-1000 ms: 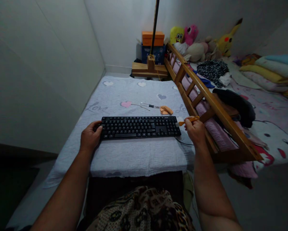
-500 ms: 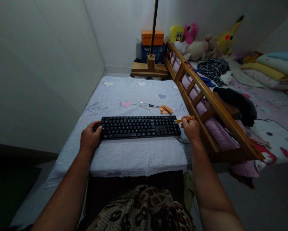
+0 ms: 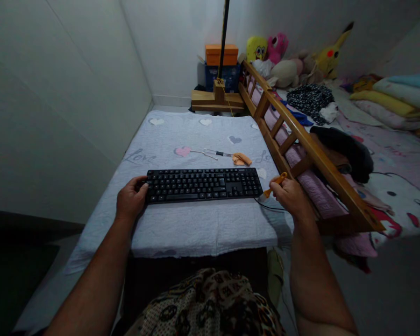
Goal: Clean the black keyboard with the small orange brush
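A black computer keyboard (image 3: pixel 204 185) lies flat on the cloth-covered table. My left hand (image 3: pixel 132 196) grips its left end, thumb on top by the edge. In my right hand (image 3: pixel 286 190) is a small brush (image 3: pixel 267 192) with an orange handle; its pale bristles point down-left, just off the keyboard's right edge near the cable (image 3: pixel 271 206). Behind the keyboard lie an orange cloth (image 3: pixel 241 159), a thin tool with a black grip (image 3: pixel 219 153) and a slim metal stick (image 3: pixel 206 154).
A wooden bed rail (image 3: pixel 301 130) runs close along the table's right side. Beyond it the bed holds clothes, folded blankets (image 3: pixel 402 98) and plush toys. A wooden stand (image 3: pixel 217 98) with a pole and an orange box (image 3: pixel 221 54) are at the back. A pale wall rises on the left.
My right hand has moved the brush off the number keys, right and slightly down, to just outside the keyboard's edge. My left hand stays on the keyboard's left end.
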A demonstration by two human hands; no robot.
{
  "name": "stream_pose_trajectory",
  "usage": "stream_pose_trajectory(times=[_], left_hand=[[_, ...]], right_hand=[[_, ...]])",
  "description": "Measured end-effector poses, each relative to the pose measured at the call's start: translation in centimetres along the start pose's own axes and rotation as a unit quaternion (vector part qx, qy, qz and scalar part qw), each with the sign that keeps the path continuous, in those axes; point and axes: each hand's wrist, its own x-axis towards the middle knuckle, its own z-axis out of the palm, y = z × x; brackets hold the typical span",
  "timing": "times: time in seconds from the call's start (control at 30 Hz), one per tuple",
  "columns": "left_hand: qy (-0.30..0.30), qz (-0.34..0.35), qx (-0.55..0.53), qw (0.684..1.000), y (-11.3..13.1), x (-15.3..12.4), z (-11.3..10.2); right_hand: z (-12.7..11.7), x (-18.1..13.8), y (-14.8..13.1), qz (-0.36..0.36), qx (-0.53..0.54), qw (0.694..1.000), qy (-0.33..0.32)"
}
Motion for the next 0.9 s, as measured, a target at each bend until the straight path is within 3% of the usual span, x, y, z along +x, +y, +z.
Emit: stream_pose_trajectory(times=[0.1,0.27,0.47,0.9], left_hand=[[0.001,0.003,0.000,1.000,-0.1,0.1,0.0],[0.004,0.010,-0.012,1.000,-0.2,0.1,0.1],[-0.001,0.010,-0.013,1.000,-0.1,0.0,0.0],[-0.001,0.005,-0.019,1.000,0.5,-0.2,-0.1]], right_hand=[[0.5,0.4,-1.1,-0.009,0.054,0.997,0.056],[3.8,1.9,-3.3,-0.050,0.103,0.987,0.110],[7.0,3.3,-3.9,-0.068,0.075,0.989,0.111],[6.9,3.1,-3.4,-0.087,-0.014,0.993,0.076]])
